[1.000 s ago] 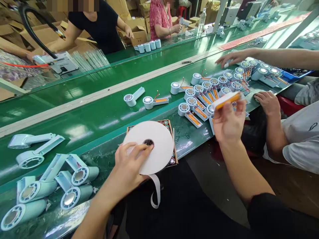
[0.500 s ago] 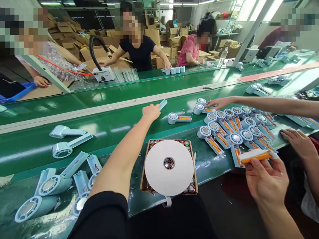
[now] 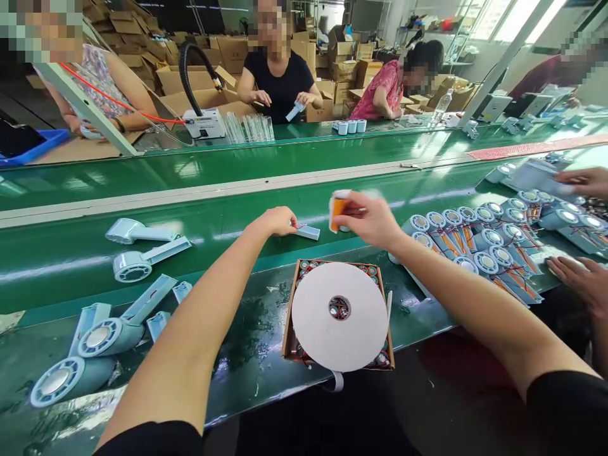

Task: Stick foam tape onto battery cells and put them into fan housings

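My left hand (image 3: 281, 221) is closed on a light-blue handheld fan housing (image 3: 308, 232) over the green belt. Its open handle sticks out to the right; the rest is hidden by my hand. My right hand (image 3: 369, 216), slightly blurred, grips an orange battery (image 3: 338, 209) with white material along its side, held just right of the handle. Below both hands stands a white tape roll (image 3: 308, 316) on a cardboard box (image 3: 287, 342) filled with several round motor-like parts. A loose tape end hangs from the box's front.
Several fan housings (image 3: 97, 339) lie at left, two more (image 3: 133, 266) on the belt (image 3: 228, 247). Rows of fans with orange batteries (image 3: 487, 263) fill the right, beside a co-worker's hands (image 3: 577, 278). Across the belt, other people work near a white machine (image 3: 205, 125).
My right hand has carried the battery from the lower right to the centre, near my left hand. The housing's handle now points slightly downward. The nearby co-worker's reaching hand has drawn back right.
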Action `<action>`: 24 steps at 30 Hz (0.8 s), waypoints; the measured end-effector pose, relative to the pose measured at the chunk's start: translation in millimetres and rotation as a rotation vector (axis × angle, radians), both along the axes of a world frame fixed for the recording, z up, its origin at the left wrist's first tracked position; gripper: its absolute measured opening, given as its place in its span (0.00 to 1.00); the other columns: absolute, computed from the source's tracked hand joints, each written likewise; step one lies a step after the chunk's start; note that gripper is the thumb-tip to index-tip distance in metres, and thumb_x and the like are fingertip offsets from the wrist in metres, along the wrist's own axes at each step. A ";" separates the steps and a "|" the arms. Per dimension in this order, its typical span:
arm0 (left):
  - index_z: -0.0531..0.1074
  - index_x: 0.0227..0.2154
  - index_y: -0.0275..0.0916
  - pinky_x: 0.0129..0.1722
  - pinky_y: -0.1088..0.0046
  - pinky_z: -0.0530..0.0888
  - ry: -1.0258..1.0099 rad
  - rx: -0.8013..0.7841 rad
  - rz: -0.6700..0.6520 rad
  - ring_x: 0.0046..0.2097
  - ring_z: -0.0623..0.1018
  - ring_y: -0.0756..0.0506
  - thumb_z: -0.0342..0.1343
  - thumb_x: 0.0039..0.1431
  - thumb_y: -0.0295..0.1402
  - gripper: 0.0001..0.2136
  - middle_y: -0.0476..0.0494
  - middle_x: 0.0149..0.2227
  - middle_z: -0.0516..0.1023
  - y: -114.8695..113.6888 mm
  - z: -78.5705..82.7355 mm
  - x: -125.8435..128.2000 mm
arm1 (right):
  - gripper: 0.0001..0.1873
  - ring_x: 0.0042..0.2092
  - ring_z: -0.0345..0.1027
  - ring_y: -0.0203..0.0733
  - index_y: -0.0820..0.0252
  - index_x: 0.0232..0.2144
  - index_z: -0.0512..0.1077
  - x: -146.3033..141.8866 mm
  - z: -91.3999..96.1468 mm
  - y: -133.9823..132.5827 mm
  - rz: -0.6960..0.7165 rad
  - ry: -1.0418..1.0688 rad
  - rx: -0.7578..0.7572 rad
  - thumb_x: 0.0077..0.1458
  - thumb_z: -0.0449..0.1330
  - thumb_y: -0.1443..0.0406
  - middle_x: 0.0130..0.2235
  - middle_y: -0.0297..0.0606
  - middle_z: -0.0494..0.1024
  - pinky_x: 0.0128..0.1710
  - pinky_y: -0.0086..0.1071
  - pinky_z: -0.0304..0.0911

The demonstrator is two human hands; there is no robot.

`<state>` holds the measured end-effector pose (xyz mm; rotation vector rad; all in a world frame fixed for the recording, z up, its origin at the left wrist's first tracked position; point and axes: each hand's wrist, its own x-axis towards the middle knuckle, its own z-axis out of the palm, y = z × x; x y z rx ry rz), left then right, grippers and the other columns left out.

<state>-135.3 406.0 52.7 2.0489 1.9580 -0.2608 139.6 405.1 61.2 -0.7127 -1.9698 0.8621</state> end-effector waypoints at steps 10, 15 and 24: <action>0.75 0.54 0.38 0.57 0.52 0.77 -0.147 0.095 0.140 0.54 0.79 0.41 0.58 0.70 0.45 0.18 0.39 0.54 0.78 2.5 -9.5 5.5 | 0.19 0.41 0.78 0.47 0.51 0.56 0.77 -70.7 -46.1 44.9 0.154 -0.911 0.273 0.66 0.58 0.62 0.42 0.37 0.86 0.41 0.33 0.64; 0.74 0.56 0.38 0.57 0.52 0.77 -0.156 0.139 0.202 0.56 0.78 0.40 0.59 0.70 0.44 0.19 0.38 0.57 0.77 6.8 -21.1 19.1 | 0.22 0.44 0.80 0.52 0.50 0.60 0.77 -84.8 -46.5 47.9 0.185 -1.079 0.239 0.68 0.54 0.57 0.44 0.42 0.86 0.45 0.38 0.66; 0.74 0.56 0.39 0.54 0.55 0.79 -0.173 0.190 0.287 0.54 0.79 0.41 0.59 0.70 0.43 0.18 0.38 0.56 0.77 -14.6 4.2 36.0 | 0.21 0.47 0.81 0.53 0.51 0.52 0.82 -96.1 10.0 41.7 0.105 -1.109 0.193 0.56 0.65 0.57 0.41 0.42 0.87 0.49 0.40 0.71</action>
